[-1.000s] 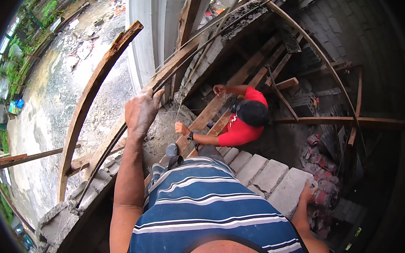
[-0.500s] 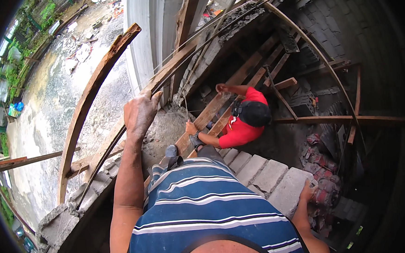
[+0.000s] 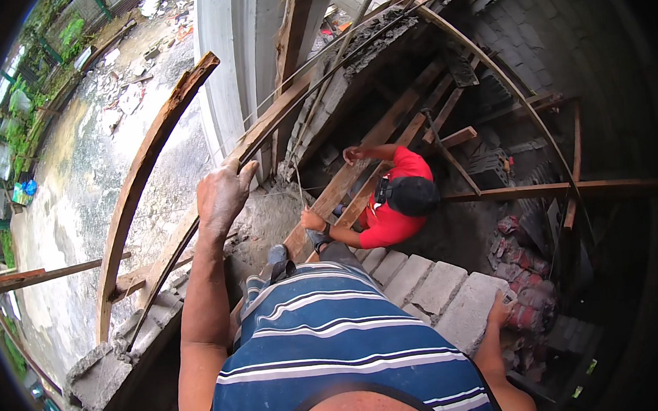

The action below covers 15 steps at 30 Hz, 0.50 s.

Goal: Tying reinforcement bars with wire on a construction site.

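My left hand is closed around a long wooden beam that slopes up to the right, its thumb along the upper side. Low on the right, my right hand grips the outer edge of a grey concrete block, the last in a row; some of its fingers are hidden. Below me a co-worker in a red shirt and black cap crouches among timber planks. One hand of the co-worker is by my shoe; the other is raised over a plank.
A curved-looking loose timber stands to the left, above a broken block wall. Corrugated metal sheeting rises ahead. A dark pit with crossing beams and a heap of red-and-grey sacks lies right. Rubble is scattered at far left.
The view has shifted slightly, and the beam, timber and co-worker sit a little differently in it. Both my hands keep their holds. The co-worker's raised hand has moved slightly.
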Motion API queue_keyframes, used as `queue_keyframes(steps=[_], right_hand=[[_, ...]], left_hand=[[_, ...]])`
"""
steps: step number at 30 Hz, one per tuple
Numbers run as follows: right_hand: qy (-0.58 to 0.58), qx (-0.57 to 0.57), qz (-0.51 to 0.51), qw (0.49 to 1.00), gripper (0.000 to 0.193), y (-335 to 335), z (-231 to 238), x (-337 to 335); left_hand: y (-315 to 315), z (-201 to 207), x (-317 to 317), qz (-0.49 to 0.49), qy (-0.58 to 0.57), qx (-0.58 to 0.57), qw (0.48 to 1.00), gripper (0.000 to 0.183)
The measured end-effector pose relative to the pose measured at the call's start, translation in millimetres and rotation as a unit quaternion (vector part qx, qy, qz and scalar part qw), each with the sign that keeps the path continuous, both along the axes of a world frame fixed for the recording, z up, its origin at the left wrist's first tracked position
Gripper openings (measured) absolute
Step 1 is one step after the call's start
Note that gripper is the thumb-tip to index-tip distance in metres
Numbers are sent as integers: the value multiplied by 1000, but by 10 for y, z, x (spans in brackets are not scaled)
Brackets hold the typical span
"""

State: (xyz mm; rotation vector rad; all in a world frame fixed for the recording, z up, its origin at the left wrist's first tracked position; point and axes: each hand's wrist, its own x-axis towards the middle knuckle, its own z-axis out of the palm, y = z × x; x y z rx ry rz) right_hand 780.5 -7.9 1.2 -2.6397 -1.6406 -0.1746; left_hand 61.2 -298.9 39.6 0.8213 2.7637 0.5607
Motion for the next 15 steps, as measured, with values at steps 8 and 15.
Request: queue_keyframes(steps=[8,15], right_hand=[[-18,35,5,999,98,51,-146,213],[-5,46,21,999,98,7,-32,-22]], left_hand=[[510,237,-158,-35,2,79,996,51],[1678,-93,-565,-111,47,153,981,81]])
